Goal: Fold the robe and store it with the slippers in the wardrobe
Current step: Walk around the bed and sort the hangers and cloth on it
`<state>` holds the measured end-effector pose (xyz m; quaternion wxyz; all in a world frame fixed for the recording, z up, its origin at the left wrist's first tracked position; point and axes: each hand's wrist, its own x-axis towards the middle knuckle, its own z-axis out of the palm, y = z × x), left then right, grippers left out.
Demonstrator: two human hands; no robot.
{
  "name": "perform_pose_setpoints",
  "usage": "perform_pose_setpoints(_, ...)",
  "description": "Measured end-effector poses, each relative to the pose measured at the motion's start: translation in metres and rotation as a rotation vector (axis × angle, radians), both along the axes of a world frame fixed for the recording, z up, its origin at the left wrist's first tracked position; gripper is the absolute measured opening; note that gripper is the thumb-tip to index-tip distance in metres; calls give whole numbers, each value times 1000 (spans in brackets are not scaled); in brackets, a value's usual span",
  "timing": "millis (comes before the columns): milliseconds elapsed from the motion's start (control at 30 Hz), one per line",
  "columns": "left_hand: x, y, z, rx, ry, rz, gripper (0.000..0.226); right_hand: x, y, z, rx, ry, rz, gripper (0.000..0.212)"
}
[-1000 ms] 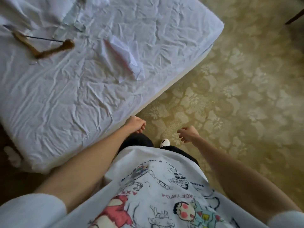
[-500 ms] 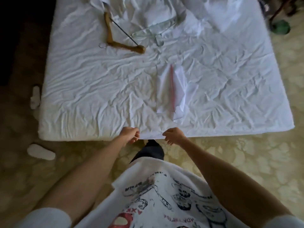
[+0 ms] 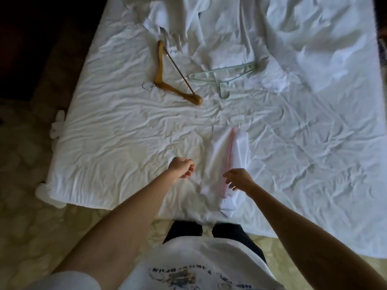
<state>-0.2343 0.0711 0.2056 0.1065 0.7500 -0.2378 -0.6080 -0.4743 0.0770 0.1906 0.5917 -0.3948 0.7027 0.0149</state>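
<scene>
Head view: both hands hover empty over the bed [image 3: 125,147], left hand [image 3: 181,167] loosely curled, right hand [image 3: 238,178] slack-fingered above a pink-edged pouch [image 3: 230,160]. The robe [image 3: 226,32] lies rumpled at twelve o'clock, two hangers [image 3: 167,76] beside it; white-on-white, a sleeve could get missed. Shirt lettering is unreadable.

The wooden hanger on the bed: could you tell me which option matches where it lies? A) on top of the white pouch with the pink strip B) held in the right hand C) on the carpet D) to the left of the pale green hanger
D: the wooden hanger lies flat on the bed sheet, left of the pale green hanger, with neither hand touching it.
</scene>
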Motion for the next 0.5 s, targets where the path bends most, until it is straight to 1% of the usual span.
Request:
perform_pose_setpoints(167, -2, -72, -23, -4, -64, 117, 14, 9, -106, -20, -67, -47, 58, 17)
perform_pose_setpoints(300, 8, -141, -58, -41, -102, 204, 13, 16, -200, -56, -160, -11, 121, 17)
perform_pose_setpoints(400, 24, -196, -96, -69, -153, 254, 15, 19, -274, -98, -273, 123, 198, 17)
perform_pose_setpoints(467, 36, -233, -133, -101, -209, 291, 18, 21, -318, -127, -373, 292, 276, 22)
perform_pose_setpoints(500, 45, -250, -155, -109, -245, 297, 23, 23, -339, -140, -423, 364, 276, 26)
